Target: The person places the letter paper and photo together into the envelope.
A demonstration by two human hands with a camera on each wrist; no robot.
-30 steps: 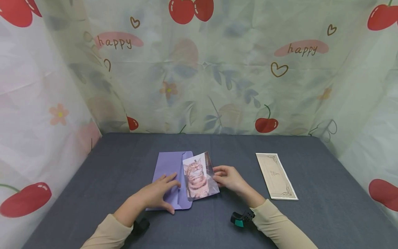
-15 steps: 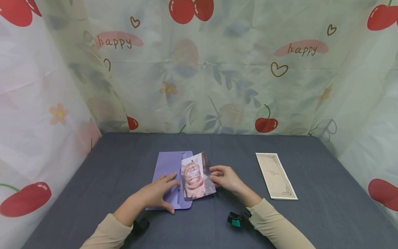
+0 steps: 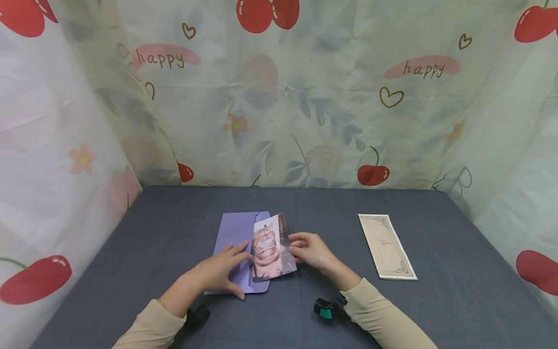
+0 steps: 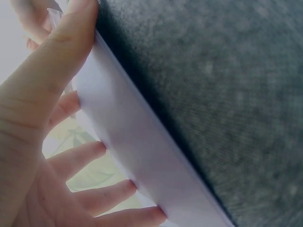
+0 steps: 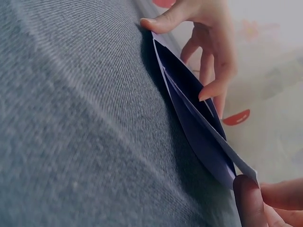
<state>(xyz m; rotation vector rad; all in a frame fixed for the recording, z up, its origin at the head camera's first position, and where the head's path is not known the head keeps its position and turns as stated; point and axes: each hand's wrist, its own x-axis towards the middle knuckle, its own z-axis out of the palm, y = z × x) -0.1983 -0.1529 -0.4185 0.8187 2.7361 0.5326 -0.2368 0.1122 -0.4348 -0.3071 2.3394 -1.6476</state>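
A purple envelope [image 3: 235, 232] lies on the dark table, its opening facing right. My left hand [image 3: 220, 269] rests on it with spread fingers, the thumb at the near edge. A card with a cat picture [image 3: 269, 249] lies tilted at the opening, its left part apparently hidden inside. My right hand [image 3: 309, 249] pinches the card's right edge between thumb and fingers. The right wrist view shows the envelope [image 5: 199, 146] gaping around the card's edge. In the left wrist view, several fingertips touch the pale-looking envelope [image 4: 137, 127].
A cream folded card or booklet [image 3: 388, 247] with ornamental corners lies on the table [image 3: 331, 208] to the right. A patterned curtain [image 3: 287, 97] with cherries and "happy" lettering surrounds the table's back and sides.
My right hand has moved left with the cat card, and less of the card's width shows outside the envelope. The left hand and the envelope have stayed in place.
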